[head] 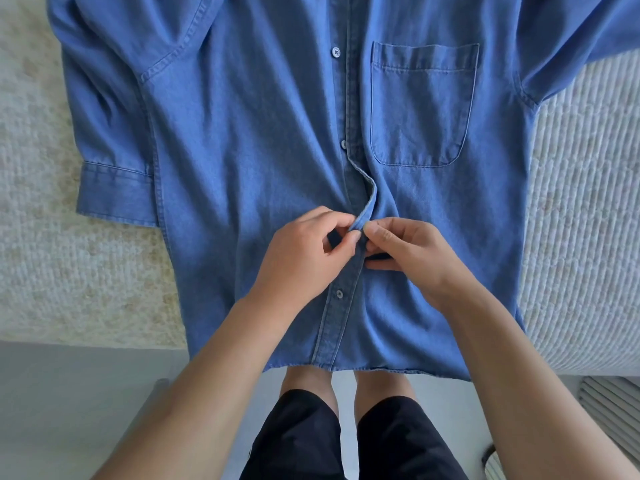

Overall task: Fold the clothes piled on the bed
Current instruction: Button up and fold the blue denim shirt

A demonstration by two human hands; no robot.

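No text, label, brand, number or sign can be read anywhere in the view. The blue denim button-up shirt (pixel 263 140) spread on the bed shows only plain fabric, its chest pocket (pixel 422 105) on the right bears no tag, and the small buttons (pixel 335 51) down the middle are too small to show any marking.

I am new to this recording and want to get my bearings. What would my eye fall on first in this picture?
First, the blue shirt spread front-up across the bed, filling most of the view, with its pocket toward the upper right. Next, the two hands at the middle: the left hand and the right hand both pinch the raised front edge of the shirt between two buttons.
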